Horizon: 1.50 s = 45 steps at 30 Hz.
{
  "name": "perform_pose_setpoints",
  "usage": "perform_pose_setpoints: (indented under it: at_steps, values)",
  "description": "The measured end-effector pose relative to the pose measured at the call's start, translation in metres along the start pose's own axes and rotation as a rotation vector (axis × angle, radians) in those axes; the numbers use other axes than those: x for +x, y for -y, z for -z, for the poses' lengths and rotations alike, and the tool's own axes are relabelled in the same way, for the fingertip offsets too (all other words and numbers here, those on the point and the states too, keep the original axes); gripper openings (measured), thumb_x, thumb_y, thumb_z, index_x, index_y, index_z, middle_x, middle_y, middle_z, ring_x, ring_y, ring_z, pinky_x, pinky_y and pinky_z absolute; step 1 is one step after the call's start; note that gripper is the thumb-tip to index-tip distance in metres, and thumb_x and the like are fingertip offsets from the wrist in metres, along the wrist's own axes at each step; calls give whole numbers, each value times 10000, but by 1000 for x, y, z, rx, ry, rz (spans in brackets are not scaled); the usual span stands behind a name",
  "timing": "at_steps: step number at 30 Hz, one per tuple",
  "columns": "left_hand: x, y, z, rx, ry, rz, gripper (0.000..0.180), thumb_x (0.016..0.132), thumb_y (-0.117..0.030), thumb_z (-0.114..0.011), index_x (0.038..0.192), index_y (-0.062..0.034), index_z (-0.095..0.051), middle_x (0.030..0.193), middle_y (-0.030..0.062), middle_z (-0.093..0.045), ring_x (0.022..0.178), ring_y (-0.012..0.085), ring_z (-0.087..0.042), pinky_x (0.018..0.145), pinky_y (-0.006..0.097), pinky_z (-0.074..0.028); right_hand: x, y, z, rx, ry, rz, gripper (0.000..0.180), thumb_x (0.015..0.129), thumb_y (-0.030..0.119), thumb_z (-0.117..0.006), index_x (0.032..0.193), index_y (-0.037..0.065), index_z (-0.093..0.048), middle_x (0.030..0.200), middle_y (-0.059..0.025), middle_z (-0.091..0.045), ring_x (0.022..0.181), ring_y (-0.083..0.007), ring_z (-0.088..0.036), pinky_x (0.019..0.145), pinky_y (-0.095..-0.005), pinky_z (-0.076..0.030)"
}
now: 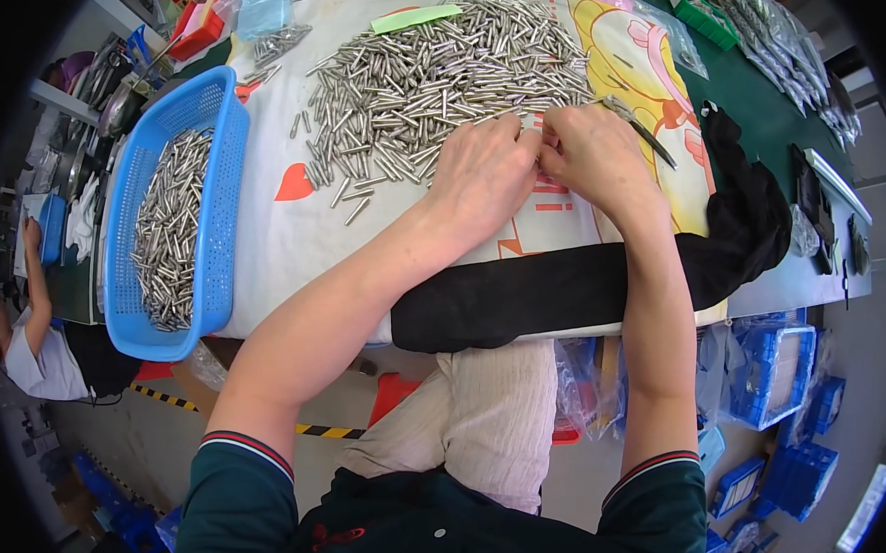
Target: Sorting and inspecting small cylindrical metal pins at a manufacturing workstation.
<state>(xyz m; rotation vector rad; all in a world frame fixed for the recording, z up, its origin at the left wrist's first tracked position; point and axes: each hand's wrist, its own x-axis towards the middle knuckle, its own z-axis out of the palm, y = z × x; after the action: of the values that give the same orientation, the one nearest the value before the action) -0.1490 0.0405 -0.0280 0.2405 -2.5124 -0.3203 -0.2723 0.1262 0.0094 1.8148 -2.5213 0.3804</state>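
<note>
Lying heaped, slim silvery pins (454, 69); left grip (487, 169), right grip (604, 157), closure can't be told

Slim silvery pins (413, 90) — loose, heaped crisscross — on printed cloth (284, 243).

Mfg. workshop w/ bulk metal pins (443, 91), stacked blue crates (798, 480), yel./blk. floor tape (330, 432)

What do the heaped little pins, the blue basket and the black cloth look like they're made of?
Pins: likely metal with a bare, smooth finish, given their silvery glints. Blue basket: probably moulded plastic, with evenly perforated walls and a slight sheen. Black cloth: matte fabric, judging by its soft folds; the fibre can't be told.
</note>
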Motion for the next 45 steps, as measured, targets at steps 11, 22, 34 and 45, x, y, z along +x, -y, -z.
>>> perform_pose_setpoints:
  at_steps: [11, 22, 34, 45]
  values:
    - [0, -1, 4, -16, 16, -7, 162, 738, -142, -665, 794, -16, -580, 737, 110, -540, 701, 284, -580, 609, 403, -461, -2, 3, 0, 14, -39, 29, 148, 741, 141, -610, 708, -2, -623, 738, -187, -628, 754, -352, -617, 678, -440, -484]
    - [-2, 2, -1, -16, -15, -22, 150, 738, -138, -660, 773, -21, -572, 744, 105, -539, 707, 277, -582, 608, 397, -461, -2, 2, 2, -39, -22, -32, 133, 682, 133, -627, 703, 2, -623, 725, -178, -628, 748, -346, -618, 668, -433, -484]
    - [-1, 0, -2, -15, -20, -25, 130, 726, -120, -657, 779, -32, -577, 743, 95, -531, 692, 272, -581, 604, 390, -463, -4, 0, 5, -83, 2, -48, 145, 664, 137, -632, 722, 5, -646, 752, -181, -637, 771, -336, -626, 680, -424, -492]
    - [-1, 2, -4, -27, -23, -26, 118, 731, -110, -644, 786, -29, -578, 749, 97, -532, 687, 277, -579, 601, 392, -463, -6, 4, 11, -129, 40, -13, 152, 644, 131, -628, 706, -6, -641, 740, -178, -635, 764, -341, -622, 686, -418, -495]
